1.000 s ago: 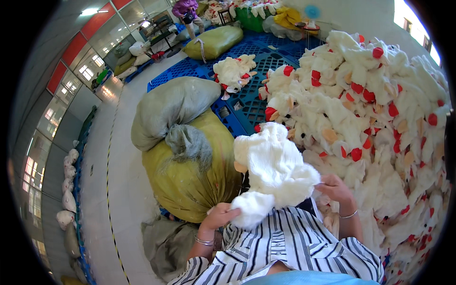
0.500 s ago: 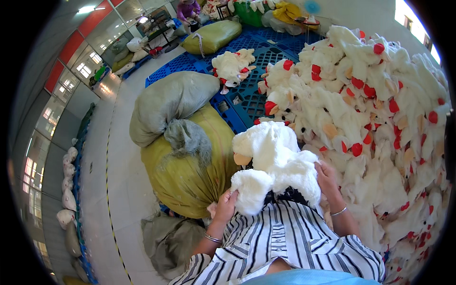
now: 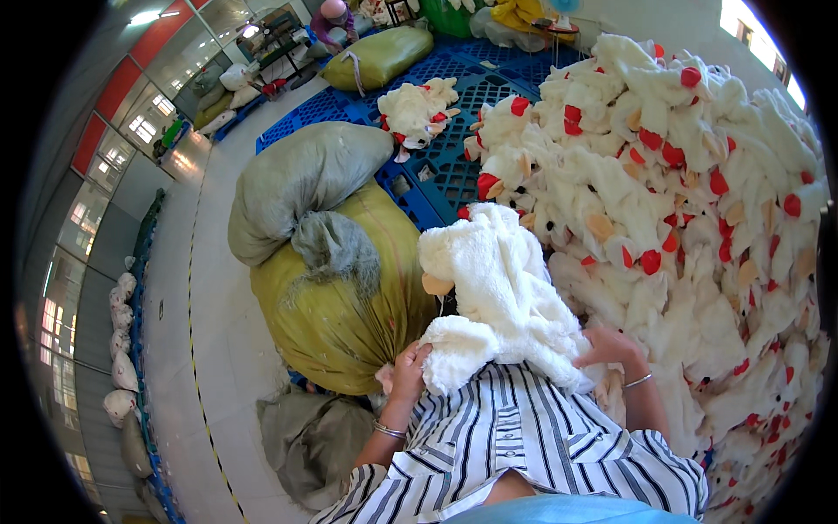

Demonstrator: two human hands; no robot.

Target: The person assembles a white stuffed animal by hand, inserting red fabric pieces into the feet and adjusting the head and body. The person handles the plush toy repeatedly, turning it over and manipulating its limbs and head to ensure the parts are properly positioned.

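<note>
Fleece fills the middle of the frame: a white plush skin [image 3: 502, 293] held up at centre, its lower end bunched in the left hand [image 3: 408, 371], fingers closed on it. The right hand [image 3: 611, 348] grips its lower right edge, fingertips buried in the pile. To the right a heap [image 3: 698, 201] of like skins runs off frame. Left of centre, a yellow sack [image 3: 336, 323] half hides beneath a grey sack [image 3: 301, 179].
</note>
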